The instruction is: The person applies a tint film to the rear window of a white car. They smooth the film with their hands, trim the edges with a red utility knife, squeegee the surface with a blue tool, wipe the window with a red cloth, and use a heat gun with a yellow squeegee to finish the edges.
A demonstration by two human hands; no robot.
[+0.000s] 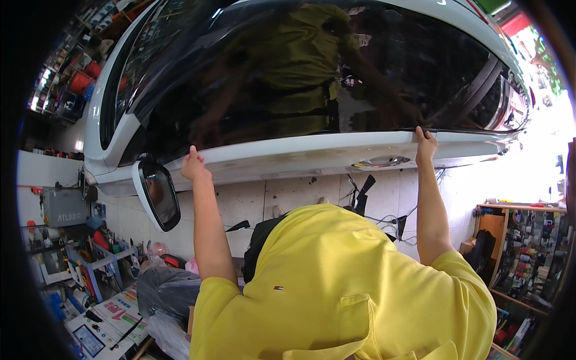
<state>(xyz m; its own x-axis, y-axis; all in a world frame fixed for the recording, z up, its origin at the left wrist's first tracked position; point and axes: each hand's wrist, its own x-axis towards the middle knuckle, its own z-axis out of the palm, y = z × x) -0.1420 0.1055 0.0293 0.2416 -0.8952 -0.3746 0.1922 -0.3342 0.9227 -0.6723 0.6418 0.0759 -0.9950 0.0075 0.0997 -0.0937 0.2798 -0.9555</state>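
A white car [288, 151] stands side-on before me, its dark side windows [270, 78] reflecting my yellow shirt. My left hand [193, 165] is closed at the lower window edge, close to the door mirror [158, 193]. Whatever lies between its fingers is too small to make out. Farther right along that same edge, my right hand [426, 145] pinches a thin black window trim strip [443, 130]. Below and left of this hand is the door handle [380, 162]. Both arms reach forward, well apart.
Black triangular pieces [363, 193] and thin cables lie on the tiled floor [288, 191]. Glass-fronted shelves [531, 258] stand at right. On the left are a grey case [65, 207], a blue-grey rack [102, 264], a dark plastic bag [165, 294] and a white box [114, 318].
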